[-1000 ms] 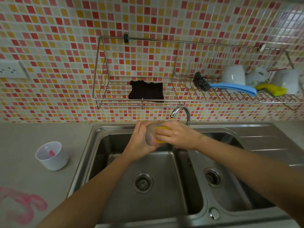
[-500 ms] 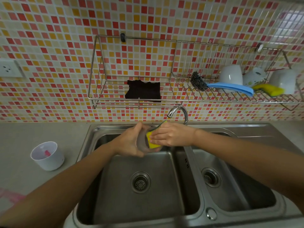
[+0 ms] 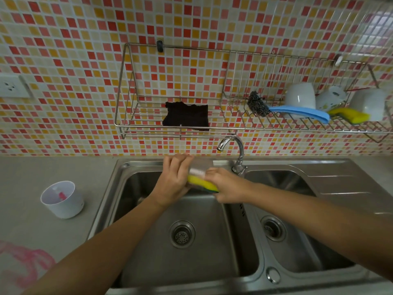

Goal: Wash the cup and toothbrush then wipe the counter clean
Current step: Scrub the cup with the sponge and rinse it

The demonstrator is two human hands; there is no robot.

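Note:
Over the left sink basin [image 3: 148, 241] my left hand [image 3: 173, 179] grips a clear cup [image 3: 198, 168], tilted on its side just below the tap [image 3: 230, 145]. My right hand [image 3: 228, 186] presses a yellow sponge with a green backing [image 3: 202, 184] against the cup. A white cup [image 3: 61, 200] stands on the grey counter [image 3: 32, 173] to the left, with something pink inside that I cannot make out. A pink smear [image 3: 25, 265] marks the counter at the lower left.
A wire rack [image 3: 212, 130] on the tiled wall holds a dark cloth [image 3: 187, 116], a steel scourer [image 3: 257, 104], a blue cloth [image 3: 302, 112], a second yellow sponge [image 3: 350, 114] and white cups [image 3: 299, 96]. The right basin [image 3: 297, 220] adjoins. A wall socket [image 3: 10, 86] sits at the far left.
The sponge in my right hand has slid along the cup from its mouth to its lower side. My view has shifted slightly, bringing the pink smear back into sight.

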